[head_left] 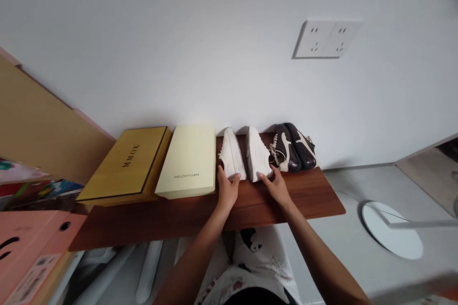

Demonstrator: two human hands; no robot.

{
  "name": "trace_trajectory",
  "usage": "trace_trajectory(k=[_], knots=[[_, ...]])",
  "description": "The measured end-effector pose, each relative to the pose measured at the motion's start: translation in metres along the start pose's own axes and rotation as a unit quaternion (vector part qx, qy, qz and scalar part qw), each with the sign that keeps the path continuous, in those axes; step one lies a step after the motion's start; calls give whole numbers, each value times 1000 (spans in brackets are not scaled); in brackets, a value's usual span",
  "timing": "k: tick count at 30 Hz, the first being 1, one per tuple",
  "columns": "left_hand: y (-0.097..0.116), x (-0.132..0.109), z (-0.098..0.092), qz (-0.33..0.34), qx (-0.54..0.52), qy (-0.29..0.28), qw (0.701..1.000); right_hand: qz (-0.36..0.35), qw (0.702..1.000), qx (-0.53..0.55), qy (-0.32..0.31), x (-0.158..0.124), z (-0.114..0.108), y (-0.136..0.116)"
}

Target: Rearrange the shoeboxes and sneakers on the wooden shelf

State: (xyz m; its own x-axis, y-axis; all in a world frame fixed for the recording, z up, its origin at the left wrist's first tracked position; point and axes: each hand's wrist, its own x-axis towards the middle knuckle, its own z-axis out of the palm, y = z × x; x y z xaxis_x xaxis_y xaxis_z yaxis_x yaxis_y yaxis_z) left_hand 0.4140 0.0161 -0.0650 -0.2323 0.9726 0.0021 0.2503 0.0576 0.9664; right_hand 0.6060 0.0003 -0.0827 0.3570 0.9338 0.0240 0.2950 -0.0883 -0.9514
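Two white sneakers lie on their sides on a reddish-brown wooden shelf (161, 221), soles facing each other and toes toward the wall. My left hand (228, 188) grips the heel end of the left white sneaker (232, 152), thumb on the sole side. Around the heel of the right white sneaker (258, 152) my right hand (277, 186) is closed, its thumb by the sole. A narrow gap separates the two shoes. Just right of them sits a pair of dark brown shoes (295, 145) with cream stripes and laces. The pale yellow shoebox (189, 159) stands left of my left hand.
Farther left on the shelf is a gold shoebox (129, 162). A pink box (32, 248) stands at the lower left, beside the shelf's end. The white wall (214, 57) behind carries a double socket (327, 39). On the floor at right is a round white base (391, 229).
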Motion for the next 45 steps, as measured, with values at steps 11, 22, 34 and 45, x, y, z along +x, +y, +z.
trace_trajectory(k=[11,22,34,45], knots=[[42,27,-9,82,204,-103,970,-112,977,-62,-173,42,-22,-42],[69,26,-4,220,466,-219,829,-240,814,-477,-230,37,-9,-86],[53,28,8,240,521,-206,793,-231,808,-492,-225,36,8,-80],[66,17,16,278,379,-162,868,-285,892,-343,-76,33,-44,-60]])
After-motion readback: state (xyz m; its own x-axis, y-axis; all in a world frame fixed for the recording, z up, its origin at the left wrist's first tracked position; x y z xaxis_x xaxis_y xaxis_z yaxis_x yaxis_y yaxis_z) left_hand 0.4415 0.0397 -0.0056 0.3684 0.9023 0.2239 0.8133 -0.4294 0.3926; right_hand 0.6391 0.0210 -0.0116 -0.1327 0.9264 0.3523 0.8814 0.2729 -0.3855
